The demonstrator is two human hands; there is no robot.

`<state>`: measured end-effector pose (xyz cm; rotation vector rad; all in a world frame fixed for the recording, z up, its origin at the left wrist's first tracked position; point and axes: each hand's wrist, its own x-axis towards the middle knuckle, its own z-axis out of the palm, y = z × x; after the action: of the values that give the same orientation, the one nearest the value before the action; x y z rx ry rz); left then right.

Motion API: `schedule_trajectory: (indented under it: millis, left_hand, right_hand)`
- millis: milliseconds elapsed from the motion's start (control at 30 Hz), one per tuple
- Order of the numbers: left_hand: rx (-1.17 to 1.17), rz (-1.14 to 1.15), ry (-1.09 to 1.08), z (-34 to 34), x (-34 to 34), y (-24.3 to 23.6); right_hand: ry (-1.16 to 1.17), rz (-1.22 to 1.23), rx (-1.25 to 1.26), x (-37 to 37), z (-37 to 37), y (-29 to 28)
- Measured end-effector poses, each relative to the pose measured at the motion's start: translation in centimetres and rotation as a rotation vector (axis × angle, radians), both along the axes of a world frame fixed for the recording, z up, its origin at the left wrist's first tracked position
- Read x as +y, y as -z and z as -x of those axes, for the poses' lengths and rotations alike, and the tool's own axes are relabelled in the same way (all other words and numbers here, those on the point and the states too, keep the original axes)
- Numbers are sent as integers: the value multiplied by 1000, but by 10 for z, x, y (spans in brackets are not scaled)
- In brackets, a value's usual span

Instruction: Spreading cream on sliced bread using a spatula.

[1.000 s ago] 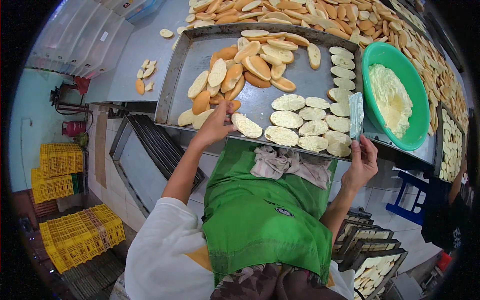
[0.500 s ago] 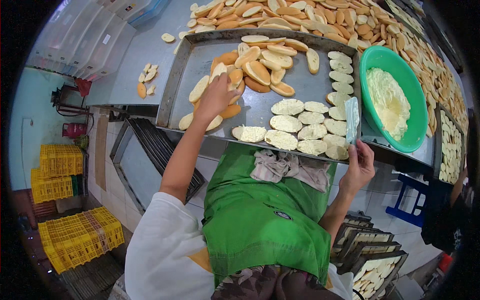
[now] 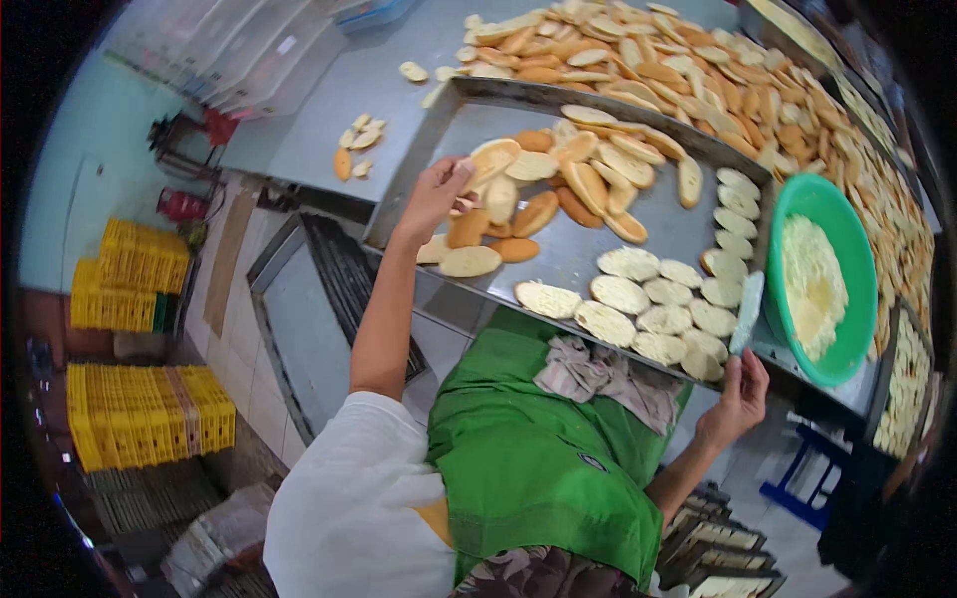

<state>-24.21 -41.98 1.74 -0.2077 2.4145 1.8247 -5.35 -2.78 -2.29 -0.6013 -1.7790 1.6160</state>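
Observation:
My left hand [image 3: 437, 197] is closed on an oval bread slice [image 3: 493, 159], held by its edge over the left part of a metal tray [image 3: 663, 227]. Under and beside it lies a loose heap of plain slices [image 3: 538, 213], some crust up. In my right hand [image 3: 739, 391], the fingers grip a spreading knife [image 3: 747, 311], its blade smeared with pale cream, at the tray's right front corner. Slices coated with cream [image 3: 627, 264] lie in rows along the tray's front and right side. Right of the tray stands a green bowl [image 3: 865, 254] of pale cream [image 3: 812, 284].
A big heap of bread slices [image 3: 658, 72] covers the table behind the tray. Several filled trays [image 3: 899, 389] stand at the right. Yellow crates [image 3: 150, 414] and leaning empty trays [image 3: 309, 309] are at the left. A blue stool [image 3: 809, 476] stands below the table.
The view has turned, so the tray appears lower and farther right. My left hand has lifted a bread slice from the heap. My right hand still holds the spreading knife by the tray's corner.

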Motion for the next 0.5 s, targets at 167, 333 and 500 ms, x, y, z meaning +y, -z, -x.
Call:
schedule_trajectory:
  millis: [167,333,500]
  left_hand:
    - [272,74,-565,13,-83,6]
    - [207,509,-709,35,-153,53]
    - [202,878,-406,52,-179,83]
  right_hand:
    - [-6,75,2,2,2,6]
    - [-32,13,-44,-7,6,-2]
    - [-17,-5,-19,-5,2,-1]
